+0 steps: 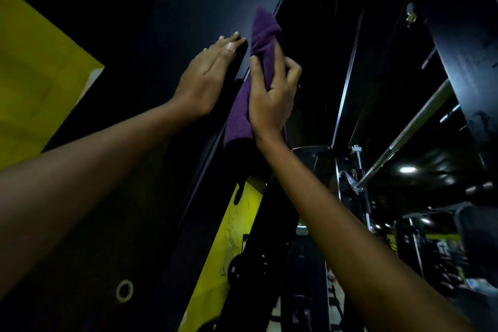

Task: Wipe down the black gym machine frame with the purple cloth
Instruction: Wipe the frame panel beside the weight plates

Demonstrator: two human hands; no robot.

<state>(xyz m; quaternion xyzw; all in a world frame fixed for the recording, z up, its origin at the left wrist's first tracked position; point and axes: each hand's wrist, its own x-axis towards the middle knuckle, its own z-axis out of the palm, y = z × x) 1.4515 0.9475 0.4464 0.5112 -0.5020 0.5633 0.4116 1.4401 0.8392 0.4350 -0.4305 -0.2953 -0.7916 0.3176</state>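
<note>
Dim gym surroundings, yellow wall panels [35,62] behind. Both hands are up on the black frame [215,3]: the left hand [207,75] lies flat, fingers straight, likely bracing, while the right hand [272,94] grips the purple cloth [262,32] around the frame's edge to wipe it.

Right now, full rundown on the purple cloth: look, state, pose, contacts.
The purple cloth looks like soft, fuzzy fabric, bunched into a long creased roll. It lies along the edge of the black frame, one end poking up past the fingers, the other hanging below the wrist. The right hand grips it, thumb and fingers curled round it, holding it against the frame. The left hand rests flat beside it, apparently not touching it.
</note>
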